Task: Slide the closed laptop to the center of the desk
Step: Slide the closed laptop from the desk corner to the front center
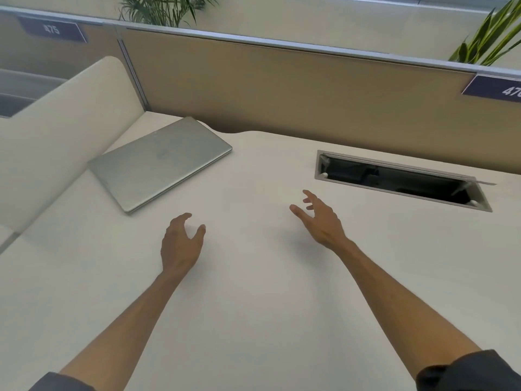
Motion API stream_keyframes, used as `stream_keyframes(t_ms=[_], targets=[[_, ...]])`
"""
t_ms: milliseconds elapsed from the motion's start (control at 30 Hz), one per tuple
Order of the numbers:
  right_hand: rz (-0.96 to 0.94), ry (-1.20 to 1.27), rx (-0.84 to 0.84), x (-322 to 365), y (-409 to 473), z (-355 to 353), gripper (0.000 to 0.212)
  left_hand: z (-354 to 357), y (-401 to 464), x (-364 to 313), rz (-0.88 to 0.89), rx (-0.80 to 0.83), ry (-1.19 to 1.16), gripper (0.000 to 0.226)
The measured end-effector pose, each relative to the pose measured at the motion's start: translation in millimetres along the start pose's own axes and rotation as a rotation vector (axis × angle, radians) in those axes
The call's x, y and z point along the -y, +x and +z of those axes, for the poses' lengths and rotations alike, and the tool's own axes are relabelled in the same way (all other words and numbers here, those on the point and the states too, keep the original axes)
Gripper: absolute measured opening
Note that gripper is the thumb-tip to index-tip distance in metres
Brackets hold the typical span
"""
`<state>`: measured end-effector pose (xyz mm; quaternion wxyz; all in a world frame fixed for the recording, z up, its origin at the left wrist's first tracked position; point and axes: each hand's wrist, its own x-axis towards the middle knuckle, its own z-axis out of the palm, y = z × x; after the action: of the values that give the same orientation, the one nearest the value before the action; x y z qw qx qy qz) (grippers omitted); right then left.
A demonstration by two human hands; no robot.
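head view: the closed laptop (160, 163) lies flat at the far left of the desk (253, 306), turned at an angle, its far corner close to the divider panel (282, 88) and its left edge just beside the cream side partition (56, 131). the left hand (180, 244) hovers near the laptop's near corner, not touching it, fingers curled loosely and thumb apart, gripping nothing. the right hand (318, 218) hangs further right over bare desk, fingers spread and open, also empty, well apart from the laptop.

the step in hand looks like the reach toward the laptop; the slide itself is not yet begun. to do it well, the person would likely lay the left palm flat on the lid or hook the fingers on the far left edge, bring the right hand to the right edge, and draw the machine right and nearer with even downward pressure so it stays flat and straightens rather than pivoting.

around it: an open cable tray (400, 179) is sunk into the desk at the far right, its flap raised. 2 number signs sit on the divider and plants (490, 38) stand behind it. the path to the middle is bare; the judged risk is overshooting toward the tray opening.
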<state>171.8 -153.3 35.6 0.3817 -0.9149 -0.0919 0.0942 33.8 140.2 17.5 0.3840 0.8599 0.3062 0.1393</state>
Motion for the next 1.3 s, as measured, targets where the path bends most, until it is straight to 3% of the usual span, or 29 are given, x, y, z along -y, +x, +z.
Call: stream_keyframes(t_ms=[867, 1067, 1300], targets=[[-0.111, -0.057, 0.146, 95.6, 110.7, 67.9, 0.08, -48.0, 90.8, 33.5, -0.135, -0.244, -0.033, 0.046], [-0.142, -0.119, 0.171, 121.8, 135.9, 88.7, 0.081, -57.6, 115.7, 50.3, -0.226, -0.274, 0.124, 0.052], [-0.134, -0.163, 0.198, 133.8, 164.3, 106.9, 0.079, -66.7, 143.8, 62.8, -0.255, -0.265, 0.043, 0.061]])
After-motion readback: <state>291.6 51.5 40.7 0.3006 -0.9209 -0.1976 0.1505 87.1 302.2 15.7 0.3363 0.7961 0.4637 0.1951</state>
